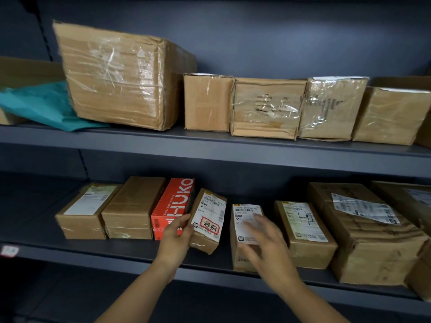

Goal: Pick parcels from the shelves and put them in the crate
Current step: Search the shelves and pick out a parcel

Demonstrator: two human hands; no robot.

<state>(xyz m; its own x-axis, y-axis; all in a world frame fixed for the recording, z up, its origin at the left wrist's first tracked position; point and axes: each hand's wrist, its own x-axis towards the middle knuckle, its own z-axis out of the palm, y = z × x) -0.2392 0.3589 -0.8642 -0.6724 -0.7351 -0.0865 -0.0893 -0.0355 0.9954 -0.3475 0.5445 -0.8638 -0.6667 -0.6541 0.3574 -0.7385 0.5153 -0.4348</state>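
left hand [176,234] grips the near left edge of the small parcel with the red-boxed label [208,221]. parcel is tilted, looks partly lifted off the lower shelf [116,249]. right hand [265,241] is spread and blurred over the white-label parcel [243,212] just to the right; contact unclear. both parcels lie long axis front-to-back, so the pull is likely straight toward the body. red box [172,206] just left, tight for fingers. taped cartons on upper shelf [140,136]. crate not in view.
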